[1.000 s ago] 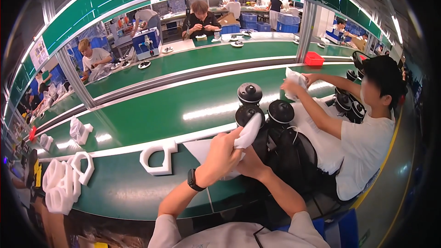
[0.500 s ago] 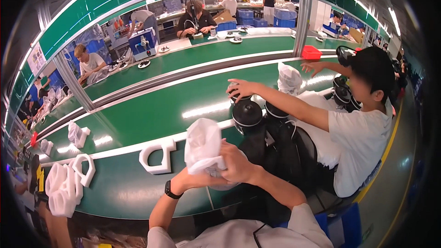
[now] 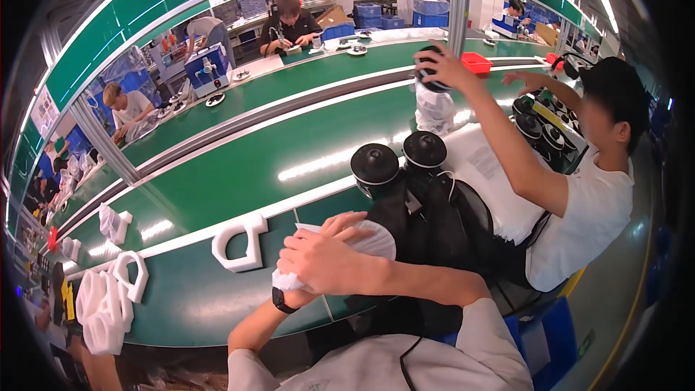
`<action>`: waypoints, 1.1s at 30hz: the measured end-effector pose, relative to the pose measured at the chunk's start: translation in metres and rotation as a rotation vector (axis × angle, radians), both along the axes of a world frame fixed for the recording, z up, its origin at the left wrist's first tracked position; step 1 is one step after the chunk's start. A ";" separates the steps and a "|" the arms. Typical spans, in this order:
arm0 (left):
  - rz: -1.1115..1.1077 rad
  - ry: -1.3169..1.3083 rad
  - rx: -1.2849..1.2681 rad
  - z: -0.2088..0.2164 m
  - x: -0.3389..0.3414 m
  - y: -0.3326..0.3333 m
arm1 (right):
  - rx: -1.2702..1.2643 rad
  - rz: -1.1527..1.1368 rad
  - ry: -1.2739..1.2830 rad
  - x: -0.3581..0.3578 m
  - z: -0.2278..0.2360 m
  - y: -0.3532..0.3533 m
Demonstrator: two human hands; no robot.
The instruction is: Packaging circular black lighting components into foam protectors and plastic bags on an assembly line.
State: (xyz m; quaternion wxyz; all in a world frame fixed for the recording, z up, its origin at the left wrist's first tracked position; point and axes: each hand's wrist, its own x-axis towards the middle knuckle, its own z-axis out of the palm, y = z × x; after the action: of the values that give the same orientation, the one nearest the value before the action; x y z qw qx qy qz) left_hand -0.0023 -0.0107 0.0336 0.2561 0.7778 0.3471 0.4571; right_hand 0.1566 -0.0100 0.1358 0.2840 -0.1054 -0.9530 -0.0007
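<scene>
Between my hands is a rounded object in a thin white bag (image 3: 378, 241), now tilted on its side above the bench edge. My right hand (image 3: 326, 264) lies across it, with fingers closed over the bag. Mostly hidden under it, my left hand (image 3: 295, 297), with a black band at its wrist, grips the same bundle from the near side. What the bag contains cannot be made out. Just to the left, a white foam frame with an opening (image 3: 253, 252) lies on the green bench (image 3: 188, 297).
More white foam frames (image 3: 101, 308) pile up at the left. Black domed units (image 3: 375, 165) stand on black mesh at the right. A co-worker (image 3: 579, 203) there holds a black round unit (image 3: 433, 72) over a white-bagged item (image 3: 434, 110). Beyond runs a green conveyor (image 3: 239, 174).
The white bundle has gone from upright to tilted sideways, and my right hand has moved across its top. The co-worker has lifted a black unit up and to the right.
</scene>
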 end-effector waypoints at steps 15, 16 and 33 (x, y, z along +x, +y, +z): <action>0.334 -0.743 -0.093 0.053 0.039 0.070 | -0.372 -0.149 0.800 0.129 -0.115 0.056; 0.337 -0.747 -0.094 0.056 0.045 0.072 | -0.374 -0.148 0.796 0.130 -0.123 0.057; -0.013 -0.081 -0.182 0.121 0.073 0.065 | -0.795 0.106 1.081 0.157 -0.109 0.077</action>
State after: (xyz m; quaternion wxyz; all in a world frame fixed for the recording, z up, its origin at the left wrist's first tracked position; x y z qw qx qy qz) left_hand 0.0709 0.0545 0.1549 0.3425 0.7345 0.3715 0.4529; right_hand 0.3133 0.0675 0.0264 0.6603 -0.1406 -0.6086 0.4169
